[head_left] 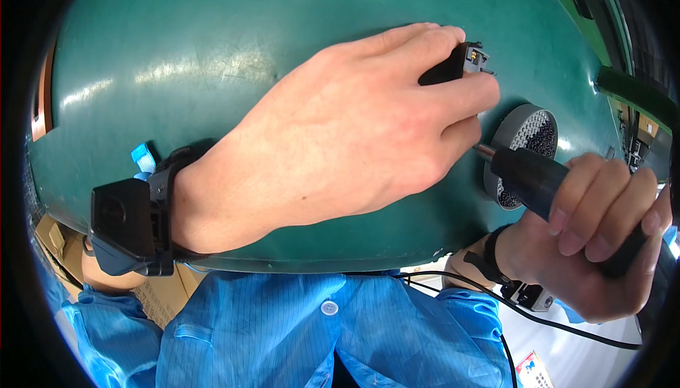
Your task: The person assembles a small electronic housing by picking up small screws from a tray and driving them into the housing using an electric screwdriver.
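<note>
My left hand (382, 111) reaches across the table from the lower left, its fingers closed around a small black plastic part (448, 68). A grey end with a bit of brass-coloured metal sticks out past the fingertips; the rest lies hidden under the hand. At the right, my right hand (602, 232) is wrapped around the dark handle of a screwdriver (528, 175), which looks powered. Its metal shaft points left toward my left fingers, and the tip is hidden behind them. Just behind the screwdriver stands a round grey dish (524, 122) holding many tiny dark screws.
The green table top (212, 19) curves toward me at its front edge. A black cable (567, 324) runs below that edge on the right. Cardboard (163, 296) shows under the table at the left, and a dark green bar (637, 97) crosses the right side.
</note>
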Motion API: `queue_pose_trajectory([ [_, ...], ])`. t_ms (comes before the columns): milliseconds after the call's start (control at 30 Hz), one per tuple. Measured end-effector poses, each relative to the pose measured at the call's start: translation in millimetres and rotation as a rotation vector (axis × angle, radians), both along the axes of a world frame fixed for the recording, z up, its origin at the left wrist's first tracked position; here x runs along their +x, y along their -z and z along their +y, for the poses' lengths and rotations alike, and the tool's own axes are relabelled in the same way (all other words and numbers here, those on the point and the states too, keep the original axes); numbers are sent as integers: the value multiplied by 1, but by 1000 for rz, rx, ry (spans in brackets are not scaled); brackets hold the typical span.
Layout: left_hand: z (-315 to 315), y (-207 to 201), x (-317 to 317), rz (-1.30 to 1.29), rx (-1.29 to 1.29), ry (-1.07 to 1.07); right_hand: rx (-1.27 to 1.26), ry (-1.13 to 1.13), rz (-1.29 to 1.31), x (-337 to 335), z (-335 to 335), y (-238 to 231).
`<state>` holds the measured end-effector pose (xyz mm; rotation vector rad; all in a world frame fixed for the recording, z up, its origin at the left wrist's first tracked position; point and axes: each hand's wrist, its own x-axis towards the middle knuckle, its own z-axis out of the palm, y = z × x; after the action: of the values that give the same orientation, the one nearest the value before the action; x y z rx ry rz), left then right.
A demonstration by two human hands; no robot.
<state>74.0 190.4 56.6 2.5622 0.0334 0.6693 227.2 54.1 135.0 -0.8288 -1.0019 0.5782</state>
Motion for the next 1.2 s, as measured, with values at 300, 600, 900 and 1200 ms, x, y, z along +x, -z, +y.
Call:
queue_pose_trajectory([
  [300,0,-3,1,-11,16,-8,-17,-49,-73,0,-4,-5],
  [600,-4,0,2,-35,89,-44,65,-64,32,-7,-5,-6],
  [900,-4,0,3,-30,42,-31,-201,-473,-198,29,-6,-28],
  [1200,-5,2,5,-55,6,-33,239,-53,52,-3,-2,4],
])
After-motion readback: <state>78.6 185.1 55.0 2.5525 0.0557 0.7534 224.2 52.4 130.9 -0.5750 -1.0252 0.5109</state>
